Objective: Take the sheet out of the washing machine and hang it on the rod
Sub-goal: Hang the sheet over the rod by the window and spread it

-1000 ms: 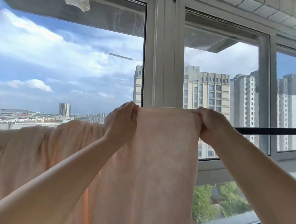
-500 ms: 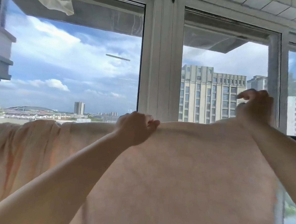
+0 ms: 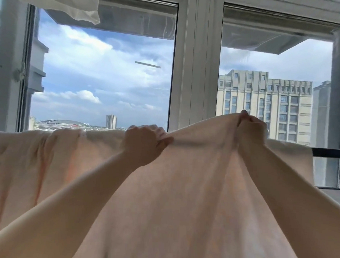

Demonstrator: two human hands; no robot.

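From the head camera, both bare arms reach up and forward to a pale peach sheet (image 3: 191, 199) that fills the lower half of the view. The left hand (image 3: 145, 141) has its fingers curled over the sheet's top edge, thumb pressing against the cloth on the near side, so it grips a fold there. The right hand (image 3: 252, 129) sits higher and to the right of the left, fingers bunched tight round a pinch of fabric that it lifts into a peak; the cloth slopes down from that peak toward the left hand and falls away in long creases below both wrists.

To the left of the left hand the sheet lies draped in gathered folds along a level line, its top edge roughly level with that hand. To the right of the right hand the sheet's edge hangs straight down, and beyond it a short bare stretch of dark rod (image 3: 331, 152) runs out to the frame's edge. The rod most likely passes under the draped cloth, though the fabric hides it there.

Behind the hands stands a white-framed window (image 3: 195, 71), showing blue sky with clouds beyond the left hand and a tall beige building (image 3: 265, 106) beyond the right hand. Above the left arm, at the top corner, hangs a piece of thin white cloth (image 3: 63, 3).
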